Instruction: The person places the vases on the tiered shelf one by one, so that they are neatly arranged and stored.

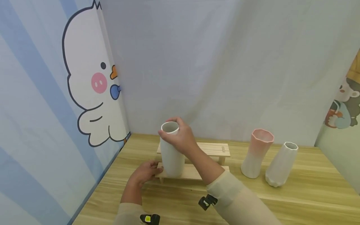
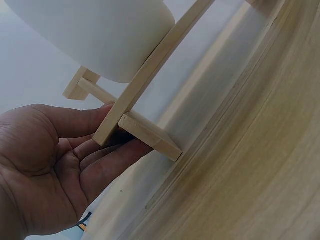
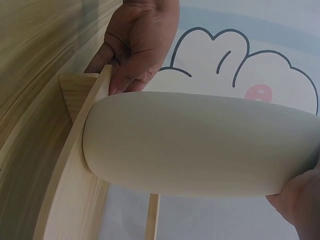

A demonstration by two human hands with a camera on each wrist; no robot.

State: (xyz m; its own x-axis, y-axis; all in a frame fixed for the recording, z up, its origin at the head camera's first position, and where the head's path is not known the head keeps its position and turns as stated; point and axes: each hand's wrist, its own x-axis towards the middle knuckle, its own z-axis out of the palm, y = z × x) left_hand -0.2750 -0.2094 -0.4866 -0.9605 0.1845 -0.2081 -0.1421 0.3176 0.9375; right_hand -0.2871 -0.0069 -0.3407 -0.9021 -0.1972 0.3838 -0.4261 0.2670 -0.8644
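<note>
A tall white vase stands at the left end of the lower step of a two-step wooden stand. My right hand grips the vase near its rim from above, thumb at the front and fingers behind. In the right wrist view the vase's base meets the step board. My left hand holds the left end of that step; the left wrist view has the thumb on top of the board and the fingers underneath, beside the leg.
To the right on the wood-grain table stand a pink-and-white vase and a white faceted vase. The stand's upper step rises behind the lower one. A pale curtain closes the back; a printed cloth hangs at left.
</note>
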